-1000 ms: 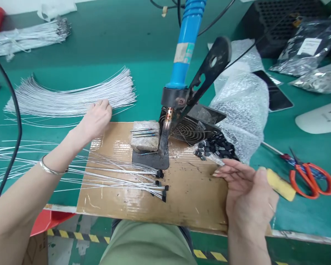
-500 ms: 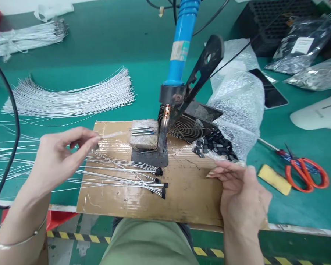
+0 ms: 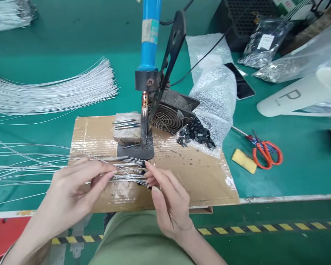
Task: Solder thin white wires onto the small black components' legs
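Observation:
My left hand [image 3: 82,186] has thumb and forefinger pinched on a thin white wire [image 3: 127,164], among other white wires that run across the cardboard [image 3: 215,184]. Small black end pieces [image 3: 143,172] cap the right ends of these wires. Beside those ends is my right hand [image 3: 169,200], its forefinger stretched out at a black end piece and its thumb apart from the fingers. Some end pieces are partly hidden behind the right fingertips. Just behind the hands stands a blue-handled soldering iron [image 3: 149,55] in its black stand, next to a pale block [image 3: 127,136] with thin metal-coloured pieces on top.
Small black pieces [image 3: 198,134] lie at the mouth of a bubble-wrap bag [image 3: 215,95]. To the right are a yellow sponge [image 3: 244,161], orange-handled scissors [image 3: 267,154], a phone [image 3: 239,82] and a white cup [image 3: 298,95]. A large bundle of white wires [image 3: 57,90] lies at the back left.
My right hand has left the bubble-wrap bag and come left to the black wire ends. My left hand has moved right and down from beside the block. The view has shifted right.

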### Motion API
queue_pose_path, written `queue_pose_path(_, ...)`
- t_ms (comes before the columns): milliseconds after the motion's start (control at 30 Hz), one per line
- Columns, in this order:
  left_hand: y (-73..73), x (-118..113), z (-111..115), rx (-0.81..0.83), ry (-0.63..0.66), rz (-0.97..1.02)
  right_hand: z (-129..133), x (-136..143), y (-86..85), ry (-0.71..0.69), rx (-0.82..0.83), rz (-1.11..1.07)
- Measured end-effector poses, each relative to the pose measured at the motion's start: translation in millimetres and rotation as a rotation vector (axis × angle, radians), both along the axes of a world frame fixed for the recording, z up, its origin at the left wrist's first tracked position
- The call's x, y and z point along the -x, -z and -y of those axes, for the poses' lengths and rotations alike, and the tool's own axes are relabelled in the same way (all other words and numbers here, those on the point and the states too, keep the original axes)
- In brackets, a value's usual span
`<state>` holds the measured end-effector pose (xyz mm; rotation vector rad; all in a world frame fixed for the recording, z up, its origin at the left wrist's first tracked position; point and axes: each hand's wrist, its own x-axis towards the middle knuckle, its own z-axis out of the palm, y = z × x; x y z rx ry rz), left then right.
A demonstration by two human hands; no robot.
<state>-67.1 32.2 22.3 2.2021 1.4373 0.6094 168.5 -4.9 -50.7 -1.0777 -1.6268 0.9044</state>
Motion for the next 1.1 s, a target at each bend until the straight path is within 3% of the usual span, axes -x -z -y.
queue_pose_path(167,4.7,-9.5,0.8,0.018,0.018,0.004,-1.0,-1.8,-0.8,-0.018,0.032,-0.048)
queue_pose_path(300,0.6,-10.8,-1.9,0.085,0.027,-0.003,-6.6,-7.1,-4.0,0.054,0.185,-0.104)
queue_pose_path(400,-4.0,-13.4,-7.6,0.277,0.021,0.100,-12.2,-9.9,-7.0,0.019,0.266,-0.142)
queue_pose_path(567,-1.4,-16.3,-14.7,0.656,-0.033,0.282,-18.4,-11.1,-9.0,-0.065,0.261,-0.186)
queue_pose_path(733,7.0,-13.1,-13.3,0.833,0.000,0.381,-22.6,-13.8,-7.7,-0.129,0.285,-0.196)
queue_pose_path(833,9.3,-17.6,-10.2,0.819,-0.018,0.339,-24.2,-14.1,-7.8,-0.142,0.283,-0.179)
queue_pose_path(967,12.4,-35.0,-3.7,0.635,-0.034,0.242,-24.7,-11.7,-6.7,-0.096,0.197,-0.108)
queue_pose_path(1100,17.3,-52.2,-1.6,0.594,-0.058,0.281,-22.9,-10.1,-2.5,-0.072,0.146,-0.094)
